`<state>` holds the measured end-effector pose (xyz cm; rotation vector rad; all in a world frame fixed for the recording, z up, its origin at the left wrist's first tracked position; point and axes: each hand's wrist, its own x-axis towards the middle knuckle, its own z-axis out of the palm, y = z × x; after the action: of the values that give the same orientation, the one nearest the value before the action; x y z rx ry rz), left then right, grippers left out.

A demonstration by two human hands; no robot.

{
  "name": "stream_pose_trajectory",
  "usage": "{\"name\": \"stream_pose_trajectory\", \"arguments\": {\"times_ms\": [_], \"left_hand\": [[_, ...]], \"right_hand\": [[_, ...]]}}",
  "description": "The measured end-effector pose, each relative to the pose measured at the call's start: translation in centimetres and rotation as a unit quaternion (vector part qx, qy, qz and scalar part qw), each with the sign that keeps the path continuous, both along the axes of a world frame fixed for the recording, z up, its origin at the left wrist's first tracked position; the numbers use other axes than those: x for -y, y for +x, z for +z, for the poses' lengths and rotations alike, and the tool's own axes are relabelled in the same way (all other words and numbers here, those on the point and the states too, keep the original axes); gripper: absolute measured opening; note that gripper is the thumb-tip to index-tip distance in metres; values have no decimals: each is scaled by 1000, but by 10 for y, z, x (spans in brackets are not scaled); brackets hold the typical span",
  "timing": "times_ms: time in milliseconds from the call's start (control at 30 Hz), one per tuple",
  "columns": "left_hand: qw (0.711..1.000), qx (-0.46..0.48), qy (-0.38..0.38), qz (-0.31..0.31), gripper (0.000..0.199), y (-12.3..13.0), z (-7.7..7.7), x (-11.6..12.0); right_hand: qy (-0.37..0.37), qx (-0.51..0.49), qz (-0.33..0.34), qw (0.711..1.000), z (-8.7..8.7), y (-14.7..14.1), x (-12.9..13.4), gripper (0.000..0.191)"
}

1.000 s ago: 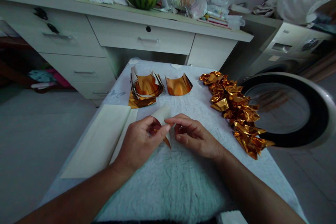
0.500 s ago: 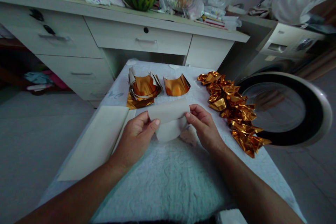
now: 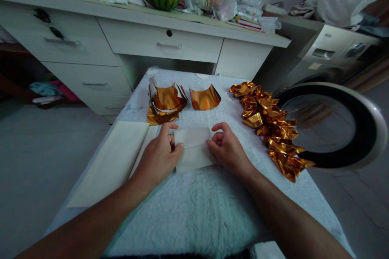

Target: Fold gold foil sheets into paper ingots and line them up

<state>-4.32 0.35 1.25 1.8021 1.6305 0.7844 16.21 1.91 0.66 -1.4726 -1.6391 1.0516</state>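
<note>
While looking down on a cloth-covered table (image 3: 194, 218) before white drawers (image 3: 136, 42) and beside an open washing-machine door (image 3: 325, 117), can count one folded white sheet (image 3: 193, 151) between left hand (image 3: 159, 158) and right hand (image 3: 229, 149), one curled gold sheet (image 3: 206, 100), one nested gold stack (image 3: 166, 99), one row of crumpled gold foil (image 3: 265, 123). With thumbs at that white sheet's side edges and index fingers lifted, cannot tell whether clamped on it.

a small rectangular sheet of thin paper (image 3: 193, 154), matte and off-white on its upper face, lies nearly flat on the cloth-covered counter (image 3: 200, 206), wider than deep. a line crosses it from side to side, the band beyond looking slightly paler.
</note>
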Motion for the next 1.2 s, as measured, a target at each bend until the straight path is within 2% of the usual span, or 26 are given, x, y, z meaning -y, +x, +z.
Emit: {"name": "stream_pose_trajectory", "arguments": {"times_ms": [167, 267, 333, 400, 500, 633, 767, 833, 933, 1033, 1200], "left_hand": [[983, -175, -25, -57, 8, 1, 6, 4], [968, -235, -19, -90, 11, 2, 6, 7], [961, -257, 22, -103, 13, 1, 3, 8], [956, -251, 89, -120, 17, 1, -2, 7], [947, -205, 156, -194, 33, 2, -12, 5], [938, -183, 137, -259, 36, 7, -19, 3], [939, -191, 110, -264, 29, 10, -11, 7], [941, -189, 101, -262, 25, 10, -5, 9], [939, -190, 93, -270, 41, 9, 0, 12], [936, -197, 95, -275, 57, 8, 0, 12], [934, -207, 100, -274, 60, 8, -2, 13]], "right_hand": [[59, 188, 25, 980, 3, -3, 2, 15], [55, 237, 38, 969, 4, -4, 4, 8], [53, 257, 47, 964, 3, -5, 5, 9], [55, 270, 52, 960, 3, -5, 5, 10], [56, 274, 56, 958, 2, -6, 4, 9], [53, 244, 84, 965, 6, 0, 1, 9], [26, 193, 169, 966, 17, 14, -1, 32], [18, 183, 214, 959, 23, 21, -1, 37], [14, 181, 268, 946, 29, 27, 1, 39], [12, 191, 289, 938, 30, 28, 2, 42], [35, 235, 295, 926, 33, 25, 5, 34]]}}
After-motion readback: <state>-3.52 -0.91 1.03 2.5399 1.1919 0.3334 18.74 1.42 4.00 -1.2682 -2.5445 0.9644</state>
